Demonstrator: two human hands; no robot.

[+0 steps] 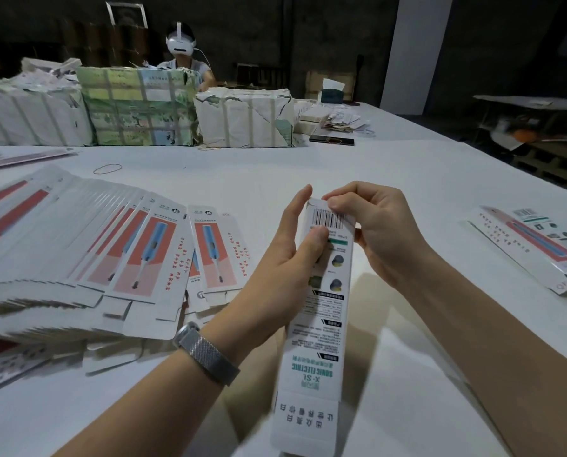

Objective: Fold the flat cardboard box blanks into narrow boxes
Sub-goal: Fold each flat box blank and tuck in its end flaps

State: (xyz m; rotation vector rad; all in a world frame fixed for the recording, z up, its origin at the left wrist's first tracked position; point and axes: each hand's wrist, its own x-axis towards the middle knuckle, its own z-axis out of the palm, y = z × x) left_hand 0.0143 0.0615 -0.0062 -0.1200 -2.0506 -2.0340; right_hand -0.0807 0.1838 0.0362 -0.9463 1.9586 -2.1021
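Above the desk [391, 166], your left hand [285, 265] grips the narrow toothbrush box [321, 301] while right-hand fingers [336, 202] pinch its far end flap: closing step; next, tuck it squarely.

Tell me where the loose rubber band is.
The rubber band lies on the white table, left of centre in the head view, between the fanned box blanks and the wrapped bundles.
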